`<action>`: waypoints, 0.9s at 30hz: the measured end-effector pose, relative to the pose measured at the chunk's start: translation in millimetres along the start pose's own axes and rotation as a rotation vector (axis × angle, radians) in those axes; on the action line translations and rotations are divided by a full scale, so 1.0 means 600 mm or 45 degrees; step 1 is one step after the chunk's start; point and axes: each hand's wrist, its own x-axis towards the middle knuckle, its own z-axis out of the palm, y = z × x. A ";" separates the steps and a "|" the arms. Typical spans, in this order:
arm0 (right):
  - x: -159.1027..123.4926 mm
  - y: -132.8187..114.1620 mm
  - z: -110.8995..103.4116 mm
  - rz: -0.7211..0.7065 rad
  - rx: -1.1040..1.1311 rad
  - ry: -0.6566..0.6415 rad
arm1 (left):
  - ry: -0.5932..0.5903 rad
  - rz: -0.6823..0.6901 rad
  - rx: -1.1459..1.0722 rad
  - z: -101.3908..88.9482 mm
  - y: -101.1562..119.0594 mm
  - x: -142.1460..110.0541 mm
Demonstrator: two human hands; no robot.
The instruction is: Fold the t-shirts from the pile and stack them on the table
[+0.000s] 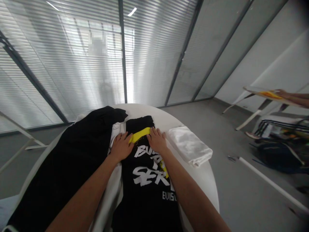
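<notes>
A plain black garment [72,154] fills the lower left. At centre, the left hand [122,146] rests palm-down, fingers slightly spread, on the left edge of a black printed shirt [145,206]. The shirt's long axis runs from centre to the bottom edge, most of it below the hands. Across its yellow band [141,133], the right hand [156,139] rests likewise on the right edge; both are equally near. Rightward lies a folded white cloth [189,143].
</notes>
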 end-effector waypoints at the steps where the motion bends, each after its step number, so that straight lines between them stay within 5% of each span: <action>1: -0.002 0.001 0.005 0.004 -0.018 -0.015 | -0.001 -0.004 0.002 0.000 -0.001 0.001; 12: -0.007 -0.008 -0.061 0.116 -0.076 -0.171 | 0.030 -0.060 -0.179 -0.004 -0.008 0.012; 18: 0.001 0.017 -0.024 0.047 -0.056 -0.030 | 0.026 -0.121 -0.356 -0.001 -0.009 0.017; 23: 0.007 0.022 0.008 0.029 0.051 -0.046 | -0.008 -0.566 -1.048 -0.025 -0.008 0.075; 27: 0.016 0.026 0.004 0.034 0.207 -0.077 | -0.009 -0.753 -1.292 -0.039 -0.002 0.127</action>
